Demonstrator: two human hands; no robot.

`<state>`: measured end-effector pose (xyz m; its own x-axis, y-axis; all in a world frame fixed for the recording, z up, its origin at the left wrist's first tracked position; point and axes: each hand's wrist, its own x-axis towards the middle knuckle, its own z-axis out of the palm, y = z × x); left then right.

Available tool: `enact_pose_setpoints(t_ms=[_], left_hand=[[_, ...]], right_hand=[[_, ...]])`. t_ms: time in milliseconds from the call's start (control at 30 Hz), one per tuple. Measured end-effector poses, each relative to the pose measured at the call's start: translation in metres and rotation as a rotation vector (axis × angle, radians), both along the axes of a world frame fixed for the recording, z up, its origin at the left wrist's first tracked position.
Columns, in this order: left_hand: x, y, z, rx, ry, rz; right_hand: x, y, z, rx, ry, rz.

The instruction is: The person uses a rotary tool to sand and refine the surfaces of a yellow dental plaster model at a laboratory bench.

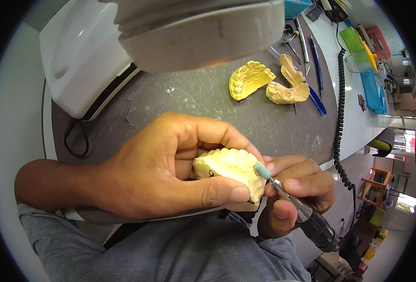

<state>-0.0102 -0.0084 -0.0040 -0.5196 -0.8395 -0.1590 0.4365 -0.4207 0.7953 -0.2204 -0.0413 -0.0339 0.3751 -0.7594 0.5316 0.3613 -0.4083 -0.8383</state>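
Observation:
My left hand [156, 174] is wrapped round a pale yellow plaster dental cast [224, 167], its thumb lying along the near side and its index finger over the far side. My right hand [302, 188] grips a black and silver rotary handpiece [313, 225], whose pale teal cylindrical bit [263, 170] touches the right side of the cast near the row of teeth. Beyond my hands on the grey work mat [194, 94] rest a yellow dental cast [245, 80] and a beige one [283, 94].
A white bulky device [81, 56] stands at the left, with a pale housing [198, 37] overhead. Several slim tools [316, 61] lie at the back right. A coiled black cord [340, 117] runs down the right. Farther right are plastic baskets [372, 91] and a wooden stool [375, 183].

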Motion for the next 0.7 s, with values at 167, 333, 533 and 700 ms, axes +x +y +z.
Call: enact_pose_setpoints(t_ms=[167,333,533,700], left_hand=[[-0.0004,0.0005,-0.0003,0.011,0.044,0.006],[-0.0005,-0.0004,0.0003,-0.005,0.008,0.001],[0.0004,0.0021,0.0009,0.000,0.017,0.019],[0.0018,0.0043,0.0034,-0.007,-0.006,0.010]], right_hand=[[0.0007,0.0009,-0.0003,0.020,0.001,-0.021],[0.0011,0.0001,-0.0004,-0.011,-0.008,-0.016],[0.0058,0.0073,-0.0024,0.045,-0.070,-0.078],[0.0051,0.0067,-0.0004,0.024,-0.060,-0.042]])
